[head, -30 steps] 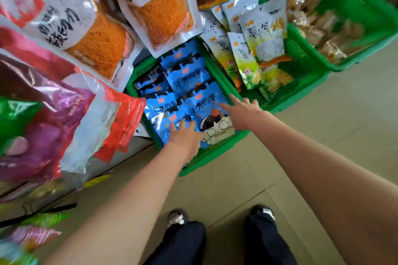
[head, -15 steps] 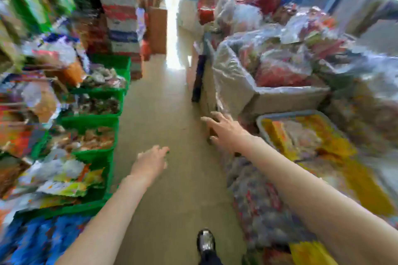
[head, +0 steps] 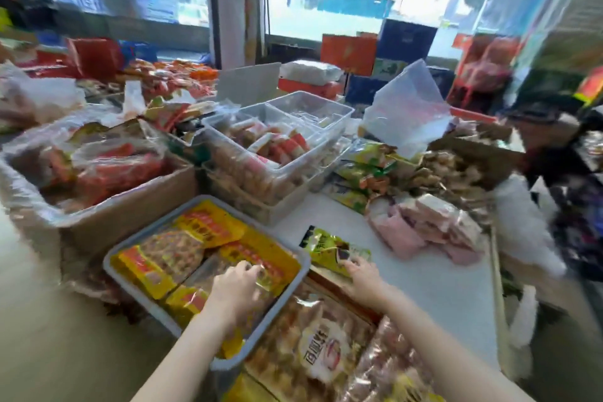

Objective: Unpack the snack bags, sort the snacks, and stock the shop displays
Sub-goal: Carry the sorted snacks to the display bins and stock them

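Observation:
A grey tray in front of me holds several yellow snack packets with clear windows. My left hand reaches into the tray, and its curled fingers grip the edge of one yellow packet. To the right of the tray a green snack packet lies on the white table. My right hand holds that packet's near end with curled fingers. The view is blurred by motion.
A plastic-lined cardboard box of red packets stands at the left. Behind the tray are clear plastic bins. Green packets and pink packets lie on the table. Clear bags of snacks sit nearest me. A person stands at the right.
I have turned from the green baskets of blue packets, across the aisle, to this table. Both hands, open and empty before, now rest on packets: left in the tray, right on the green one.

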